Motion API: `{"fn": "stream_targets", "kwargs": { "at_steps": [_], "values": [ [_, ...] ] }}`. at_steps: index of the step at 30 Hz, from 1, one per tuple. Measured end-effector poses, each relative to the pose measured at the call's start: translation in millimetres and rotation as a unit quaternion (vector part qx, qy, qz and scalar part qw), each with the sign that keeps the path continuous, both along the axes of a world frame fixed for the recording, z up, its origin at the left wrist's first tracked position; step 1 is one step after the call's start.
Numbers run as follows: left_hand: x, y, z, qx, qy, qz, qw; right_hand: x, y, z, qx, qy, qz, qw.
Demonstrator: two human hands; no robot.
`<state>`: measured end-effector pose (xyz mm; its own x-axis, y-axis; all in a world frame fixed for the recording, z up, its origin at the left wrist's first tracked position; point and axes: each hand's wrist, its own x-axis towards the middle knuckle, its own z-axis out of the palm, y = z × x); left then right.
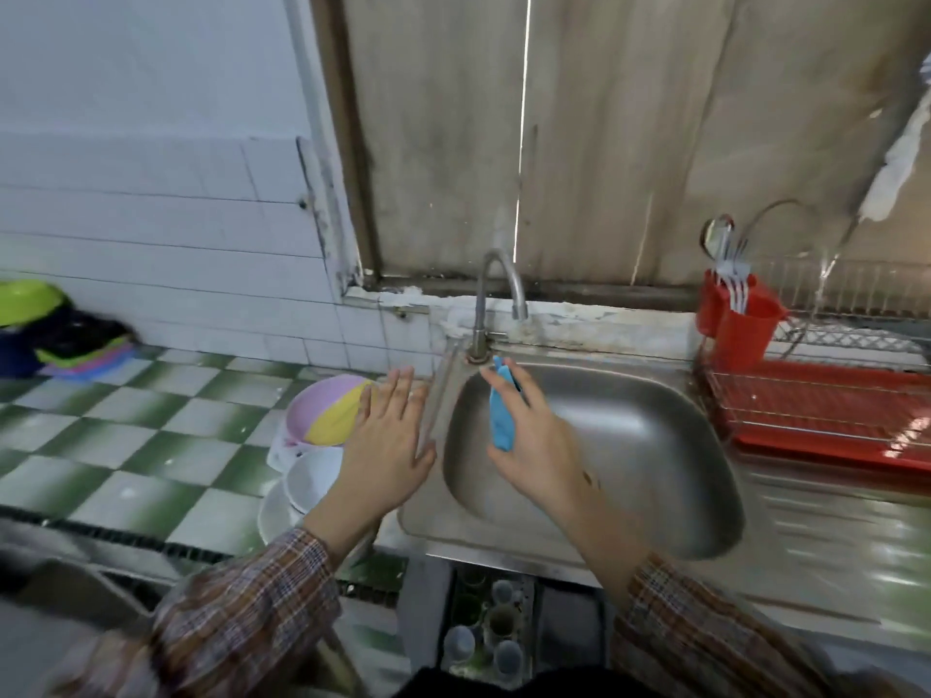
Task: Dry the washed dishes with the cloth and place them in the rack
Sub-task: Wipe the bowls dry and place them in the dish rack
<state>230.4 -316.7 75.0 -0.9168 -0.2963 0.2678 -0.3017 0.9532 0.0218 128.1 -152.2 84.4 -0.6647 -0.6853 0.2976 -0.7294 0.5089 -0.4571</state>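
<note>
A: What is hard to make out here?

B: The edges are smeared. Far left on the tiled counter a green bowl sits on a dark pile too blurred to name. The rack runs off the right edge. The cups under the sink are dim.

A: And the dishes?

B: They are in 1 stack on the counter, just left of the sink. A pink and yellow bowl lies dome up on top, with white dishes beneath. The left forearm hides the stack's near side, so I can't count them.

A: The hands?

B: The left hand is flat, with its fingers straight and a little spread, just beside the pink and yellow bowl. Whether it touches the bowl I can't tell. The right hand is over the basin, its fingers and thumb closed round the cloth.

A: How does the cloth look?

B: It is bright blue and bunched into a narrow roll, nearly upright in the grip. 1 end pokes above the fingers, below the faucet.

A: And the rack?

B: It is wire over a red tray, right of the sink, with a red holder of cutlery at its back left corner.
</note>
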Motion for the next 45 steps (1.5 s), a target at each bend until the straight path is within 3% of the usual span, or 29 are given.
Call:
{"fn": "stream_targets", "kwargs": {
  "at_steps": [4, 14, 20, 25, 34, 36, 42, 45],
  "values": [
    [10, -71, -22, 0.02, -0.033, 0.033, 0.999, 3, -72, -9, 0.048, 0.008, 0.029, 0.998],
    [-13, -190, -82, 0.194, -0.094, 0.087, 0.972, -28, -199, -54, 0.147, 0.023, 0.094, 0.984],
    [-30, -210, -101, 0.349, -0.142, 0.119, 0.919, -44, -238, -81, 0.243, 0.031, 0.086, 0.966],
    [-41, -218, -108, 0.397, -0.161, 0.114, 0.896, -48, -251, -90, 0.292, -0.012, 0.054, 0.955],
    [-55, -218, -128, 0.521, -0.086, 0.158, 0.834, -52, -252, -96, 0.211, -0.141, 0.093, 0.963],
    [-58, -218, -127, 0.58, -0.031, 0.183, 0.793, -54, -250, -97, 0.18, -0.166, 0.092, 0.965],
    [-59, -218, -113, 0.726, 0.166, 0.273, 0.609, -60, -239, -94, 0.137, -0.191, 0.097, 0.967],
    [-59, -214, -110, 0.717, 0.258, 0.319, 0.563, -62, -236, -92, 0.062, -0.265, 0.083, 0.959]
  ]
}}
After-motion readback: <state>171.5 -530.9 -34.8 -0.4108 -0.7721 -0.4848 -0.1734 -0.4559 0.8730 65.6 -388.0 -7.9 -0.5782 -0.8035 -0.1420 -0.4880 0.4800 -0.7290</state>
